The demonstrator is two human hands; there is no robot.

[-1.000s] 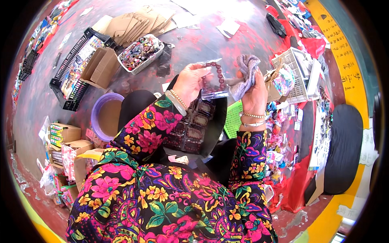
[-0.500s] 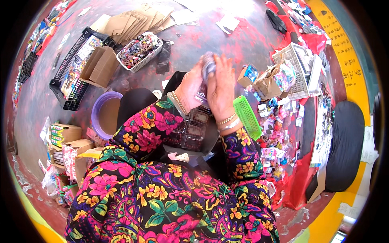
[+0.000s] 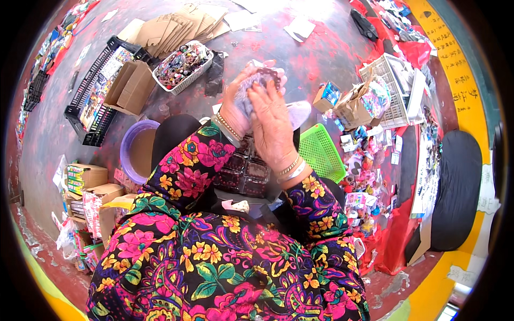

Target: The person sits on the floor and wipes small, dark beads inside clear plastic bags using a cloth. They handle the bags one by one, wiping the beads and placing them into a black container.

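Observation:
A soft, pale purple cloth-like thing (image 3: 242, 99) with a dark reddish, scalloped-looking patch is held up in front of me between my hands. My left hand (image 3: 231, 115) supports it from the left and behind, its fingers curled round the far edge. Flat against its near face lies my right hand (image 3: 270, 123), with the fingers stretched out. A pale purple end sticks out to the right of that hand. Below, on my lap, dark rectangular pieces in clear plastic (image 3: 243, 174) lie in rows, partly covered by my forearms.
A green plastic basket (image 3: 321, 152) stands close on the right, beside many small packaged goods (image 3: 369, 171). To the left are a purple basin (image 3: 128, 155), a black crate (image 3: 88, 134) and an open carton (image 3: 136, 88). A white basket of hair ties (image 3: 187, 83) stands ahead.
My hands have shifted left and turned, so the purple thing now shows its broad face and dark patch. My right hand has moved down and across it.

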